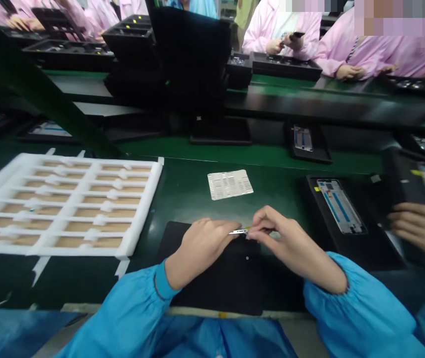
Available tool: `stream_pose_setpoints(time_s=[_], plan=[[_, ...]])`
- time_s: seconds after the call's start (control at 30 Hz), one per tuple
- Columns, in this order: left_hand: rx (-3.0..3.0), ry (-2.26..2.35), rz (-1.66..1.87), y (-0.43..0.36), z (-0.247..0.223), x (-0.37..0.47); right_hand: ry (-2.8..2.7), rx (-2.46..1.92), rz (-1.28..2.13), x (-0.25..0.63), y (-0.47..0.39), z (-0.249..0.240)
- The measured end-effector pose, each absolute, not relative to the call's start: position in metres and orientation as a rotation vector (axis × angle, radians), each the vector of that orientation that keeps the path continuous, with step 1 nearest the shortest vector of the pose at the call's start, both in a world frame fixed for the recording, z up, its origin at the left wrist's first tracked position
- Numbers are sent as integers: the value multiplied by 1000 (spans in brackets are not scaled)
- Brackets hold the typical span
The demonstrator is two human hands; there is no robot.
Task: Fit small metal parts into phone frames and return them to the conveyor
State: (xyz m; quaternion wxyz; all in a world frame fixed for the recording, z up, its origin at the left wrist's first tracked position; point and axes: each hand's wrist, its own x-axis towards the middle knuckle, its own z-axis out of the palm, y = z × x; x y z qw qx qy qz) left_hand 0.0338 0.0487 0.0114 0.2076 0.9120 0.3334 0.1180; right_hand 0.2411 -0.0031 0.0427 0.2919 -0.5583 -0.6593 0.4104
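Observation:
Over a black mat (220,283) on the green bench, my left hand (207,243) is closed around a thin silvery phone part (238,231), seen edge-on. My right hand (281,238) pinches at the right end of that part; anything small between its fingertips is too hidden to make out. A tiny round piece (247,258) lies on the mat below my fingers. Beyond the hands rests a sheet of pale label strips (230,184).
At left lies a white foam tray (143,211) with slots. A black tray (376,248) with a phone frame (341,206) sits at right, where another person's hand (421,228) touches a further tray. Black trays and people in pink line the far side.

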Motion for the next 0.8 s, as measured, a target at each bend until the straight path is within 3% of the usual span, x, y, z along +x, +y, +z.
stream_pose_setpoints(time_s=[0.13, 0.3, 0.67, 0.8], plan=[[2456, 828, 722, 45, -4, 30, -1759, -1502, 1137, 237, 1, 36], [2424, 809, 859, 47, -4, 30, -1658, -1479, 1023, 238, -3, 29], [2470, 900, 765, 43, -2, 35, -1740, -1320, 587, 241, -21, -7], [2489, 938, 709, 43, 0, 35, -1954, -1302, 246, 239, -23, -13]])
